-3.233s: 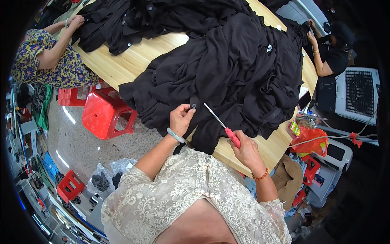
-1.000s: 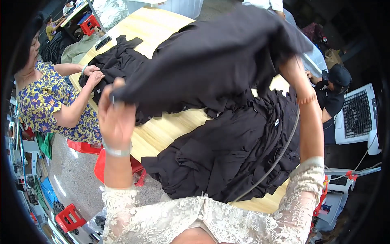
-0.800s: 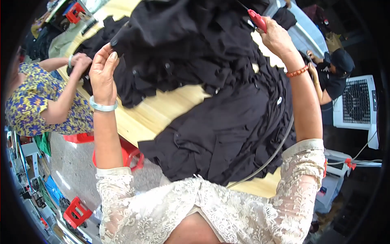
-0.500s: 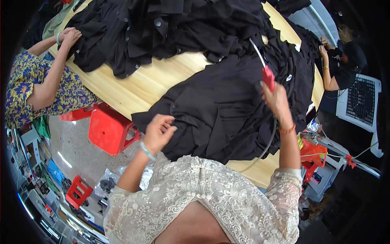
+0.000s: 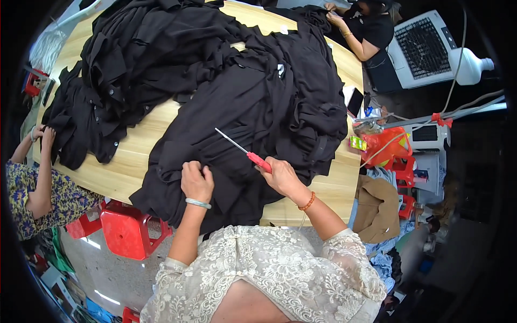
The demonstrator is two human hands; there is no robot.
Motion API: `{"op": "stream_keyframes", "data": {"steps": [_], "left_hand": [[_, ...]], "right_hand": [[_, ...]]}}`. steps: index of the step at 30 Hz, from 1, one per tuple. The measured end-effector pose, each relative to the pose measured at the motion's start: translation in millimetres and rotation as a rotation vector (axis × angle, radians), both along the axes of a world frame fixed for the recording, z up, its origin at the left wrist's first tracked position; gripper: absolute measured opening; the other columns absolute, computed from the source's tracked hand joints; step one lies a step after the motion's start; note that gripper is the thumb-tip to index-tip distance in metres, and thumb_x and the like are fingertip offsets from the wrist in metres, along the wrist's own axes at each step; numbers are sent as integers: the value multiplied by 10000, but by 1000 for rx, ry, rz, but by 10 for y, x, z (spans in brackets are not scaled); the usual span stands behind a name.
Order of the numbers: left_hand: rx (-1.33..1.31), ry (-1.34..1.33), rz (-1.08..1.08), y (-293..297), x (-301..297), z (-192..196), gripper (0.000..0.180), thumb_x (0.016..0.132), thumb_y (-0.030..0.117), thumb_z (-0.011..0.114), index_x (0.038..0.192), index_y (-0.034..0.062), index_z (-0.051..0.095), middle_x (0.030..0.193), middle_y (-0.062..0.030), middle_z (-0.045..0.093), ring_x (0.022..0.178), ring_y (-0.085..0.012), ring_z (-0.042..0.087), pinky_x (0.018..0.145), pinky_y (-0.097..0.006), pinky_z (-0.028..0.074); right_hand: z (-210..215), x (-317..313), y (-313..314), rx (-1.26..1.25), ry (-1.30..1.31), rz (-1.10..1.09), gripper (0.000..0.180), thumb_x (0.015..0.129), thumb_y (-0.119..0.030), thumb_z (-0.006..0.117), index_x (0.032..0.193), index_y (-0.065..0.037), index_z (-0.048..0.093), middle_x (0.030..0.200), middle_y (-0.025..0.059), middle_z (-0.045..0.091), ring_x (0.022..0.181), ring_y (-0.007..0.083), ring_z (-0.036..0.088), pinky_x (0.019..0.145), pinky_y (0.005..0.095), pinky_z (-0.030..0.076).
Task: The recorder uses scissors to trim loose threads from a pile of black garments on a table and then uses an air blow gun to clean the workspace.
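Note:
A black garment (image 5: 242, 134) lies spread on the wooden table (image 5: 134, 156) in front of me. My left hand (image 5: 196, 181) pinches a fold of its cloth near the table's near edge. My right hand (image 5: 280, 175) holds a pair of thread snips with a red handle (image 5: 258, 160), the thin metal blades pointing up and left over the garment. A bracelet of orange beads is on my right wrist and a pale bangle on my left.
A big heap of black garments (image 5: 145, 59) covers the far left of the table. A person in a patterned top (image 5: 37, 188) handles cloth at the left; another in black (image 5: 366, 32) works at the far right. A red stool (image 5: 129, 231) stands below the table.
The garment I held up in the air has come down onto the table. Both hands have dropped with it, the left now pinching the cloth, the right still holding the snips.

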State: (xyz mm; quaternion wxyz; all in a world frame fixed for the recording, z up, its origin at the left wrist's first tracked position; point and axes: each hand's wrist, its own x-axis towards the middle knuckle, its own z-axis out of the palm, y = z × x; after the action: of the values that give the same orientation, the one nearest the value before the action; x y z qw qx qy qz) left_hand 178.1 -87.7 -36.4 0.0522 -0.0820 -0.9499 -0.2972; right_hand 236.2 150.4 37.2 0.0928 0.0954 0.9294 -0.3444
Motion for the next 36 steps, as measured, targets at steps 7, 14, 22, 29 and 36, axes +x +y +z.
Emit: {"op": "stream_keyframes", "data": {"steps": [7,14,22,29,36], "left_hand": [[1088,-357,29,-417,172,262,178,882,37,659,829,65,491,770,58,429,617,-41,374,552,-216,317],[1022,-675,19,-522,1024,47,163,840,51,719,797,39,562,771,0,604,722,-61,577,670,-223,483],[218,-354,-544,114,1166,196,170,813,135,614,900,7,683,869,-188,657,833,-354,635,752,-425,497],[-296,334,-844,744,1631,-962,375,957,224,394,1262,98,571,1291,-134,567,1231,-268,507,1061,-431,357],[224,-59,-567,282,1183,111,138,769,191,647,856,85,645,924,-112,601,850,-292,556,738,-414,426]], "right_hand": [[152,279,282,46,-45,-113,263,877,-275,663,824,-26,592,721,240,618,724,441,615,612,497,484],[63,450,465,121,-140,16,253,879,-216,657,809,2,549,746,260,608,765,454,603,663,506,472],[201,327,201,93,-50,157,266,876,-188,659,783,17,517,685,253,550,683,453,562,621,477,446],[337,174,-710,-55,133,479,685,648,-339,851,1146,12,537,1014,216,626,926,395,629,800,434,520],[-70,38,-312,13,-64,277,383,771,-83,695,1117,-10,546,995,256,625,908,452,606,741,468,503]]}}
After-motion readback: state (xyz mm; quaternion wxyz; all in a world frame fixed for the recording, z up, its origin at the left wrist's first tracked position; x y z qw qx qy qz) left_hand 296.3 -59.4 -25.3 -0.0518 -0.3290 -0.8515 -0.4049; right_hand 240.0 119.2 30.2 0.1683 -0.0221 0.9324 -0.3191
